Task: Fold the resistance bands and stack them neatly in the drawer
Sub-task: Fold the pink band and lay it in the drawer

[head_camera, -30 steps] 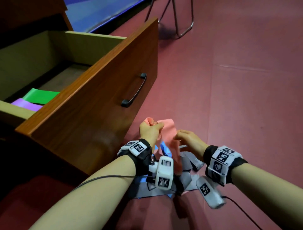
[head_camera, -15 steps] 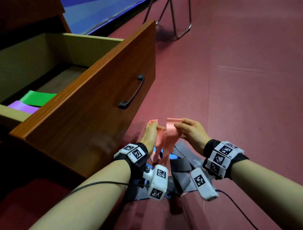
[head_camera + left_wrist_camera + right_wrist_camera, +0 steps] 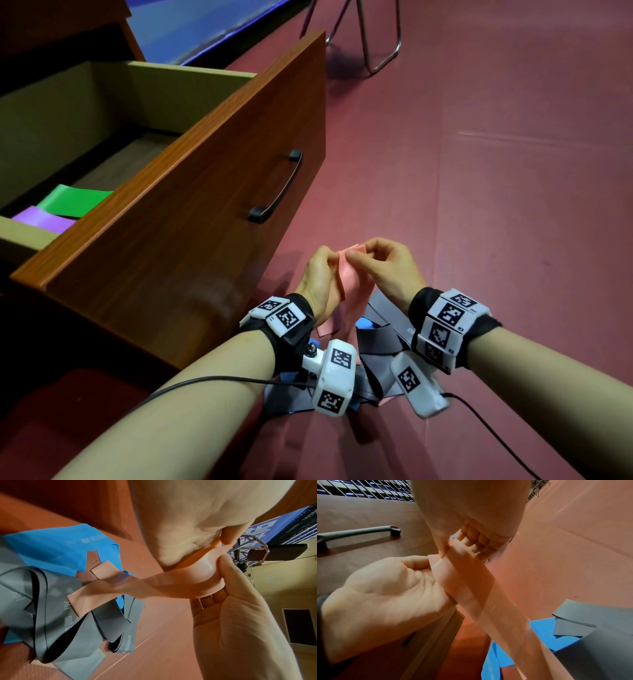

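Observation:
A pink resistance band (image 3: 350, 281) hangs doubled between my hands, just in front of the open wooden drawer (image 3: 191, 219). My left hand (image 3: 329, 265) grips its upper end, and my right hand (image 3: 359, 255) pinches the same end between thumb and fingers. The band's lower part (image 3: 109, 588) trails down onto a heap of grey bands (image 3: 68, 622) and a blue band (image 3: 51, 547) on the floor. In the right wrist view the pink band (image 3: 471, 588) runs across my left palm (image 3: 388, 595). A green band (image 3: 73, 200) and a purple band (image 3: 42, 219) lie folded inside the drawer.
The drawer front with its black handle (image 3: 277, 186) stands just left of my hands. A dark red floor mat (image 3: 479, 205) stretches to the right and ahead. The metal legs of a chair (image 3: 376, 44) stand at the far end. Camera cables trail from both wrists.
My hands have come together and risen a little. The two ends of the pink band, held apart before, now meet between my fingers.

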